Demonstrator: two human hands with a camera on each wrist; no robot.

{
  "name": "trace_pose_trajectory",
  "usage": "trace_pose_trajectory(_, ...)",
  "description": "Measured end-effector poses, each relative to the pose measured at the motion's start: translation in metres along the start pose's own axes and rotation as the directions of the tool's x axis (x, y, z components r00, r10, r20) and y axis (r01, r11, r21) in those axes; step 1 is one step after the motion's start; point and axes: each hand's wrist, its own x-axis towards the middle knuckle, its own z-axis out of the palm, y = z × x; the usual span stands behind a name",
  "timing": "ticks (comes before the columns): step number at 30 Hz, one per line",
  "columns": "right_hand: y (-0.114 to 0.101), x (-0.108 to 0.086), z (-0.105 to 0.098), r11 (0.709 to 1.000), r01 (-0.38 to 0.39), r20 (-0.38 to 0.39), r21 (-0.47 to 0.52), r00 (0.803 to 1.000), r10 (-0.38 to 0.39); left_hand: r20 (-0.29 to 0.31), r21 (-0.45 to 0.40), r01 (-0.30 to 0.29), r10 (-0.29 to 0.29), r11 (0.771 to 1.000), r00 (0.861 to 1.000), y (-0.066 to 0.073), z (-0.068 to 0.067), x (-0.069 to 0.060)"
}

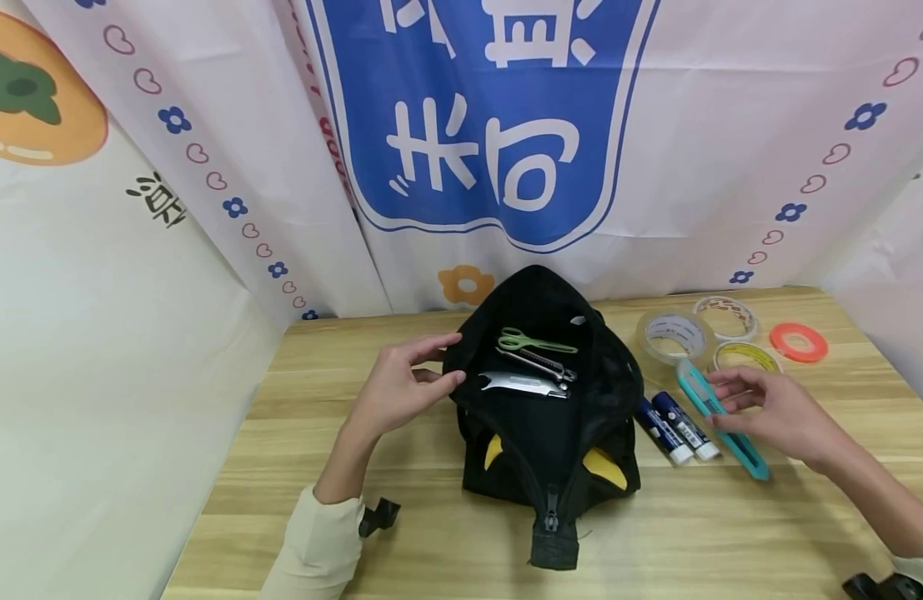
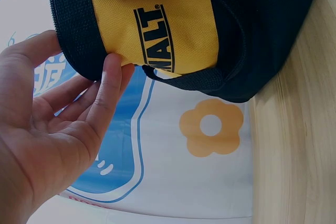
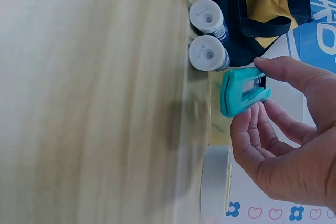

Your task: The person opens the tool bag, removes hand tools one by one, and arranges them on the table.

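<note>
A black and yellow bag (image 1: 554,442) stands unzipped at the middle of the table, its mouth spread wide. Inside lie green-handled scissors (image 1: 532,342), a box cutter (image 1: 536,363) and a silver tool (image 1: 523,383). My left hand (image 1: 401,383) pinches the left edge of the bag's mouth; in the left wrist view the hand (image 2: 68,108) is at the rim beside a yellow panel (image 2: 157,30). My right hand (image 1: 776,412) holds a turquoise utility knife (image 1: 719,417) between thumb and fingers, right of the bag. The right wrist view shows the knife (image 3: 244,92) in the hand (image 3: 294,145), above the table.
Two glue sticks (image 1: 674,429) lie against the bag's right side. Behind my right hand are a clear tape roll (image 1: 674,335), a white-rimmed roll (image 1: 749,321), a yellow-ringed roll (image 1: 769,360) and a red roll (image 1: 817,352). A printed cloth (image 1: 694,167) hangs behind the table.
</note>
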Motion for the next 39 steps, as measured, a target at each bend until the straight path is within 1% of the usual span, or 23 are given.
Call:
trace_pose_trajectory(10, 0.007, -0.007, 0.004, 1.000, 0.009, -0.004, 0.000, 1.000, -0.009, -0.004, 0.008, 0.004, -0.004, 1.000, 1.000, 0.000, 0.000, 0.000)
trace_pose_trajectory(17, 0.013, -0.007, 0.008, 0.999, 0.025, -0.007, -0.041, 1.000, -0.025, -0.005, 0.006, 0.004, -0.004, 1.000, 1.000, -0.001, 0.000, 0.001)
trace_pose_trajectory(23, 0.015, -0.006, 0.010, 0.997, -0.003, 0.018, -0.077, 1.000, 0.004, -0.004, 0.003, -0.002, 0.002, 1.000, 1.000, -0.001, 0.000, 0.002)
trace_pose_trajectory(26, 0.016, -0.005, 0.011, 0.996, -0.002, 0.035, -0.085, 0.999, 0.005, -0.005, 0.001, -0.003, 0.003, 1.000, 1.000, -0.001, 0.000, 0.002)
trace_pose_trajectory(28, 0.017, -0.005, 0.011, 0.996, 0.007, 0.042, -0.087, 0.999, -0.004, -0.005, 0.002, -0.002, 0.002, 1.000, 1.000, -0.001, 0.000, 0.002)
trace_pose_trajectory(34, 0.016, -0.008, 0.012, 0.997, -0.002, 0.041, -0.080, 0.999, 0.005, -0.002, -0.001, 0.006, -0.006, 1.000, 1.000, 0.000, 0.000, 0.001)
trace_pose_trajectory(39, 0.010, -0.008, 0.010, 0.999, 0.009, 0.026, -0.052, 1.000, -0.008, 0.000, 0.000, 0.013, -0.013, 1.000, 1.000, 0.000, 0.001, 0.000)
